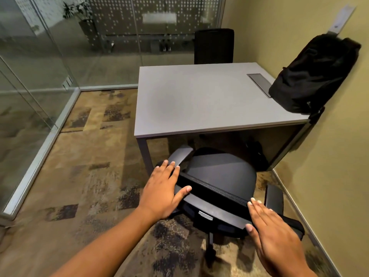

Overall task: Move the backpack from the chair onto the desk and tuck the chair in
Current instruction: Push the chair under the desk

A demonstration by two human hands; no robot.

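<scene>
A black backpack (313,76) stands on the right end of the grey desk (199,100), leaning against the yellow wall. A black office chair (221,172) stands in front of the desk, its seat partly under the desk's front edge. My left hand (163,188) lies flat on the left end of the chair's backrest top, fingers spread. My right hand (275,226) rests flat on the right end of the backrest, fingers together and extended. Neither hand is closed around anything.
A second black chair (214,46) stands behind the desk. A cable hatch (259,81) is set in the desktop beside the backpack. Glass partitions (40,76) bound the left and back. The yellow wall (329,156) runs close along the right. Patterned carpet covers the floor.
</scene>
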